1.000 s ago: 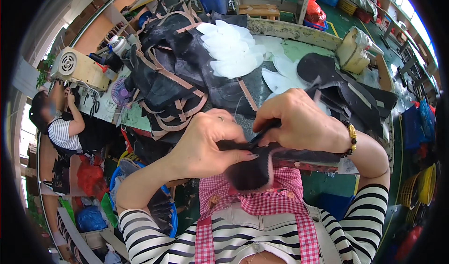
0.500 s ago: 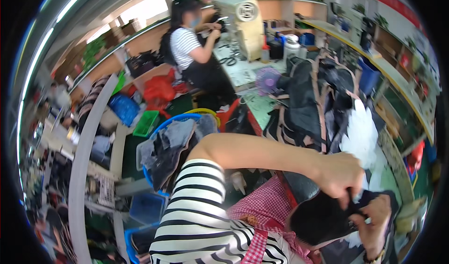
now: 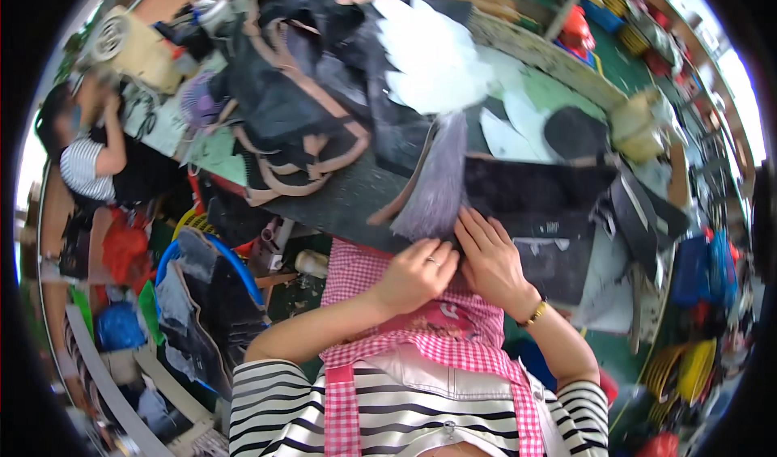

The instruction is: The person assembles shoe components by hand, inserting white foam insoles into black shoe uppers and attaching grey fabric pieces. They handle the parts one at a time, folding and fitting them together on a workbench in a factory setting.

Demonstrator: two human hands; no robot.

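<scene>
A grey, fuzzy-looking piece of sheet material (image 3: pixel 437 183), with a dark and tan edge, lies at the front of the dark work surface (image 3: pixel 336 202). My left hand (image 3: pixel 417 275) is at its near end with the fingers bent and pressed together, seemingly pinching the edge; the fingertips are partly hidden. Beside it, my right hand (image 3: pixel 488 256) lies with fingers stretched out over the piece's near right corner. To the right of that hand, a wide black sheet (image 3: pixel 538 186) rests flat.
White cut sheets (image 3: pixel 433 56) and a heap of black pieces with tan strips (image 3: pixel 312 93) cover the far side. A blue tub of dark pieces (image 3: pixel 255 275) stands at left. Beyond it, a co-worker (image 3: pixel 85 153) sits near a cream machine (image 3: pixel 133 48). A purple fan (image 3: pixel 202 101) stands there too.
The view has swung to the right and down. My hands were together on a black piece at the right; now both are at the grey piece's near end.
</scene>
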